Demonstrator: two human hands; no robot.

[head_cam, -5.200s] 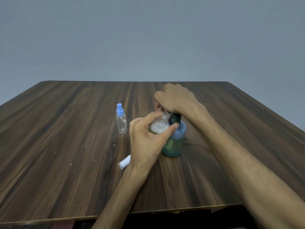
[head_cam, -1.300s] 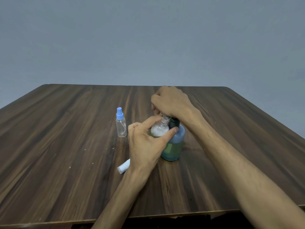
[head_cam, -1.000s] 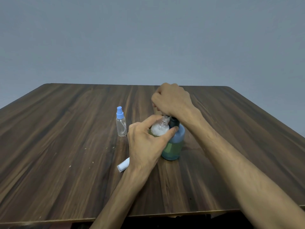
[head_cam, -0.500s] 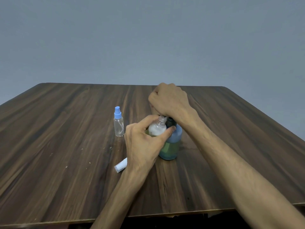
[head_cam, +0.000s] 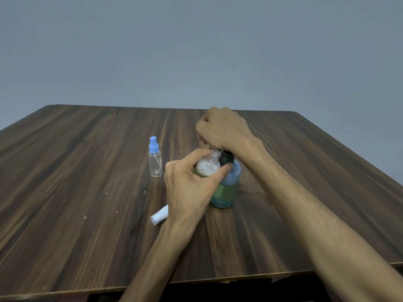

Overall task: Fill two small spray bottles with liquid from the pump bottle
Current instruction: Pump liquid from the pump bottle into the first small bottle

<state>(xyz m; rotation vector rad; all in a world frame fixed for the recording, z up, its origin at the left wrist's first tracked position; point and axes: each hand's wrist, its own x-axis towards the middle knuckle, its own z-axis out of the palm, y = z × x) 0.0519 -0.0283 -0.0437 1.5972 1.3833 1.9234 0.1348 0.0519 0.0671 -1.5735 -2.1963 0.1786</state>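
Head view. Table point(head_cam: 91, 203): dark wood grain, grey wall behind.

Pump bottle point(head_cam: 229, 188): blue-green, upright near the table's centre, dark collar at its top.

Right hand point(head_cam: 222, 129): fingers curled over the pump head, which was hidden beneath it; hand grasped the pump.

Open bottle point(head_cam: 208, 167): small, clear, uncapped, threaded neck up under the right hand, touching the pump bottle's left side; white foam inside over yellowish liquid.

Left hand point(head_cam: 192, 188): thumb and fingers wrapped round the open bottle, gripping it.

Capped bottle point(head_cam: 155, 159): small, clear, blue sprayer on, upright, left of the hands, apart from them.

Loose cap point(head_cam: 160, 215): pale, on its side, near-left, partly behind the left wrist.
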